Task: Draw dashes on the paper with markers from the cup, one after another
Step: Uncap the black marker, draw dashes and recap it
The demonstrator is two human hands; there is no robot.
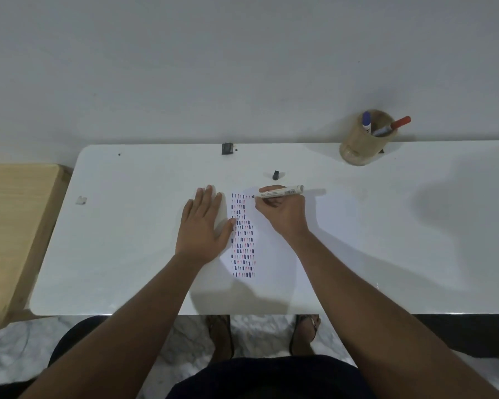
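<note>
Gripping a white-barrelled marker (280,192), the right hand (283,210) curls its fingers closed around the barrel near the tip; the dark tip points left and meets the paper (274,240) at the top right corner of a block of dashes (243,234), while the far end of the barrel sticks out to the right past the knuckles

The left hand (202,226) lies flat and fully open, palm down, fingers stretched away from the body; it holds nothing and presses on the left part of the paper, its thumb touching the left edge of the dashes; the dashes run in narrow columns of dark blue and red between the two hands, reaching back toward the person's body

Just beyond the right hand a small black cap (276,175) stands on the white table (127,254) — apart from the marker and the paper; farther beyond and to the right of the right hand sits the tan cup (360,145), well apart from both hands, near the table's back edge; it holds a marker with a blue cap (366,120) and a marker with a red cap (393,125) that leans out to the right

Beyond the left hand, at the back edge of the table, rests a small black object (227,148) — what it is I cannot tell; to the left of the left arm, past the table's end, stands a light wooden surface (15,226)
</note>
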